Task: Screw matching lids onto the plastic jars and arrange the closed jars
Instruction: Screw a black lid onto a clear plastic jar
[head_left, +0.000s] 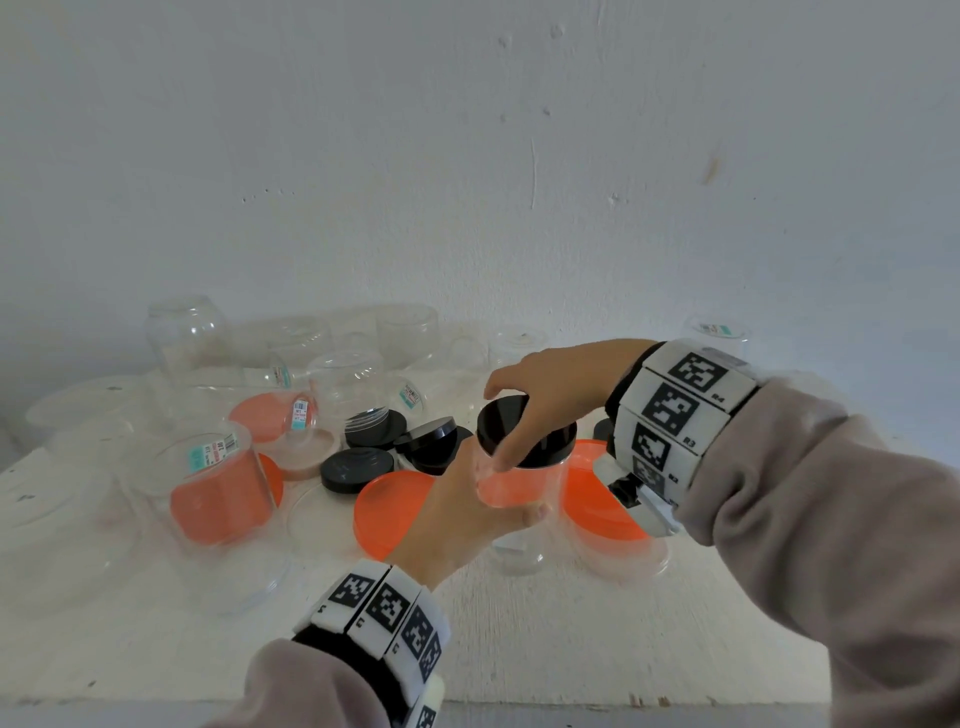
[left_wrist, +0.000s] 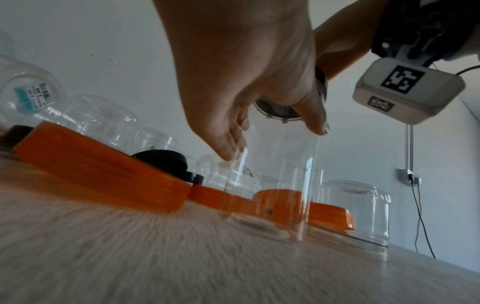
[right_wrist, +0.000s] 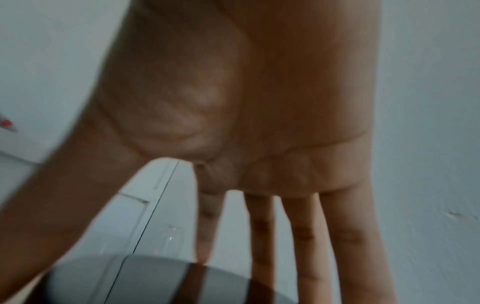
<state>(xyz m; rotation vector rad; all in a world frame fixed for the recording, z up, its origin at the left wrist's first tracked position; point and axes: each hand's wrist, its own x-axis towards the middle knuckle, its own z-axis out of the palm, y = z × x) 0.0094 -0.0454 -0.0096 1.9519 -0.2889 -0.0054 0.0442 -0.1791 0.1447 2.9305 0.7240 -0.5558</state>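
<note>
I see a clear, smooth-walled plastic jar (head_left: 519, 486) standing upright on the pale wooden table (head_left: 519, 623), near its front middle. A glossy round black lid (head_left: 524, 428) sits on its mouth. My left hand (head_left: 467, 512) wraps the jar body, thumb on the near side. My right hand (head_left: 550, 384) arches over from the right, fingers spread down around the lid rim, gripping it. Flat orange lids (head_left: 387, 512) lie just beside the jar, loose black lids (head_left: 358, 467) behind. More clear jars (head_left: 189, 330), some labelled, crowd against the wall.
</note>
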